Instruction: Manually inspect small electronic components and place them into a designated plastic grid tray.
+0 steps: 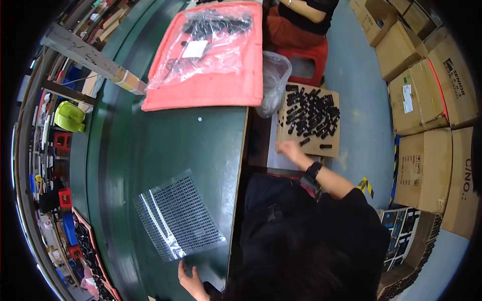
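Note:
My left hand [192, 284] rests over the green tabletop [206, 145], fingers apart and holding nothing visible. Just beyond its fingertips lies a clear plastic sheet [183, 215] printed with rows of small black marks, probably labels. To the right, my right hand [290, 150] is at the near left edge of a cardboard sheet [291, 135], its fingers curled together. Whatever they pinch, if anything, is too small to make out. A pile of small black cylindrical parts [314, 113] covers that cardboard, and one loose part [326, 146] sits near its front edge.
A pink foam-edged tray [211, 93] with plastic-bagged black items stands at the far end of the table. A clear plastic bag [275, 83] hangs beside it. Another person [301, 20] sits beyond, by a red stool [303, 60]. Cardboard boxes [419, 95] line the right side.

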